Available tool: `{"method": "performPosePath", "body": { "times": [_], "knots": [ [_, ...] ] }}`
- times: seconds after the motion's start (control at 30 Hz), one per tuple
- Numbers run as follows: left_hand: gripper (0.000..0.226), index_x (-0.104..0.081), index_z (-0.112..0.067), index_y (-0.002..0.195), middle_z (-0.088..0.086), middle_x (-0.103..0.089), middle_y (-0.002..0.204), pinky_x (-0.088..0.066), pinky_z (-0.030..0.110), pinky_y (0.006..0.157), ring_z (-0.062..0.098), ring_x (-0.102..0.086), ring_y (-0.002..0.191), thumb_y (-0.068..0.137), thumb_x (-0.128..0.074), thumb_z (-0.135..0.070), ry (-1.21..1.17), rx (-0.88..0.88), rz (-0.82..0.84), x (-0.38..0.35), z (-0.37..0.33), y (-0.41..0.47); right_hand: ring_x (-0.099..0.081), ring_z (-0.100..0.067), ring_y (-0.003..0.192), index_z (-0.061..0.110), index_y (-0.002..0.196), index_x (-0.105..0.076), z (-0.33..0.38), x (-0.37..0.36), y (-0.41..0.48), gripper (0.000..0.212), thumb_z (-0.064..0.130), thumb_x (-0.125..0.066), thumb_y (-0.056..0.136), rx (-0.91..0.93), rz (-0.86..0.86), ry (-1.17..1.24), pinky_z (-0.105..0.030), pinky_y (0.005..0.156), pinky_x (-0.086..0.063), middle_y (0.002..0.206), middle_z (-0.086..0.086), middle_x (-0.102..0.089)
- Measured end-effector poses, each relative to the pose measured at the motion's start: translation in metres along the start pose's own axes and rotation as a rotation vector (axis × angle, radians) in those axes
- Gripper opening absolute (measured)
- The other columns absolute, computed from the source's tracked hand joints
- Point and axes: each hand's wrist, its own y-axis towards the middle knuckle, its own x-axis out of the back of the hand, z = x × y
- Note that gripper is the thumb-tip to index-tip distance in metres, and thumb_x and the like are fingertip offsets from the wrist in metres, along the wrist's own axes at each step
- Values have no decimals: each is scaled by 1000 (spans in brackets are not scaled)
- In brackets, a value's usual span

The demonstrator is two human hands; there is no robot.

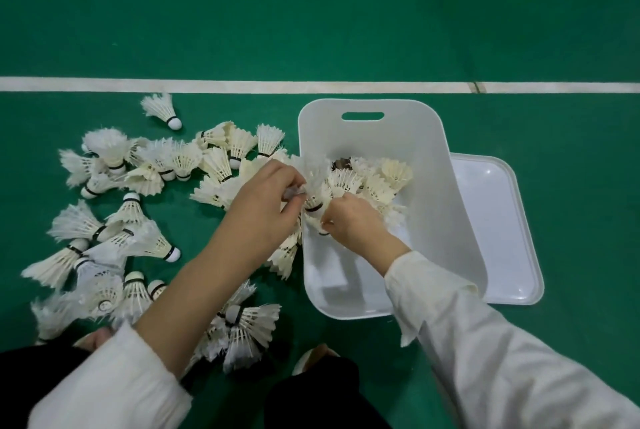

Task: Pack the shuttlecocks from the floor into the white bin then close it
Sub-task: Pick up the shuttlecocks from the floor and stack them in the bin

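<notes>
Packing step is being carried out, approx. under halfway by the look of the piles. A small bunch of white feather shuttlecocks [313, 207] is being passed over the left rim of the white rectangular plastic bin [398, 138], w/ both hands on it.

The left hand [263, 207] is being held just outside the rim. Its fingers are being kept curled in tight, thumb & forefinger pinching feathers at the top of the bunch. The right hand [349, 219] is being held inside the bin, fingers curled narrow round the bunch's lower end. Probably two shuttles are being gripped there, but the feathers overlap too much for a count.

A heap of packed shuttlecocks [372, 181] is being built up at the bin's far end; the near end of its bottom is showing bare. Many loose shuttlecocks [114, 221] are being left scattered on the green court floor [311, 30] to the left, some touching the bin's left wall. The flat white plastic lid [498, 231] is lying right of the bin, against it, so closing is not yet due.

Next move, as judged: the bunch is to be let go onto the heap, w/ fingers opened wide enough that no feathers get snagged or crushed. The left hand is then to be sent back to the floor scatter.
</notes>
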Motion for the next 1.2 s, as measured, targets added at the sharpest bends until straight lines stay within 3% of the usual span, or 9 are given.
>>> {"method": "performPosePath", "body": {
  "times": [0.3,0.43,0.5,0.6,0.7,0.87,0.93,1.07,1.2],
  "knots": [
    [10,-65,-10,94,-9,-51,90,-24,13,74,8,-39,92,87,-61,-17,91,-101,-6,-2,5,-2,-50,-25,113,15,120,-57,-6,11,-8,32,22,-57,89,-18,-24,103,-37,93,-42,124,-5,-53],
    [8,-65,-8,93,-7,-52,90,-23,12,76,10,-39,92,87,-61,-13,70,-172,-15,-6,-5,6,-59,-9,81,29,120,-46,-20,65,-56,42,21,-65,84,-134,-404,656,-25,75,-49,99,7,-60],
    [10,-65,-7,93,-2,-57,92,-23,13,76,11,-40,92,86,-62,-13,58,-210,-2,-14,-15,9,-56,-6,72,38,122,-41,-21,90,-83,52,22,-69,81,-39,-352,743,-16,67,-47,93,9,-58],
    [8,-65,-6,91,4,-61,90,-25,15,74,19,-46,89,84,-63,-11,22,-273,55,-30,-32,9,-56,-9,72,33,119,-54,-25,101,-98,41,24,-68,82,32,-190,615,-16,68,-46,93,6,-60],
    [13,-63,-10,99,1,-58,100,-26,13,78,15,-45,94,88,-59,-15,-13,-280,89,-39,-41,5,-56,-11,75,14,91,-68,-39,98,-95,12,23,-66,84,-49,-218,489,-21,70,-43,91,2,-65],
    [22,-56,-22,108,-14,-54,98,-45,23,73,4,-54,83,95,-42,-34,47,-51,57,-13,-16,-4,-60,-21,86,10,91,-71,-71,66,-84,17,24,-64,84,-308,-75,252,-30,76,-44,95,-3,-68],
    [24,-57,-24,98,-12,-58,83,-47,27,60,4,-54,70,95,-40,-39,124,32,73,-4,5,-9,-62,-25,90,7,93,-71,-74,47,-75,19,22,-64,85,-329,7,213,-31,78,-46,98,-9,-70],
    [21,-58,-25,91,-5,-63,79,-53,38,61,14,-59,68,93,-42,-40,286,127,176,0,43,-14,-63,-28,93,9,95,-73,-74,15,-49,19,17,-60,84,-359,57,122,-27,73,-44,101,-11,-70],
    [15,-57,-24,92,-6,-61,83,-53,37,63,13,-57,71,93,-45,-33,344,130,279,0,61,-14,-61,-30,101,11,102,-70,-77,-13,-32,27,7,-54,81,-347,113,83,-34,89,-50,112,-13,-66]
  ]
}}
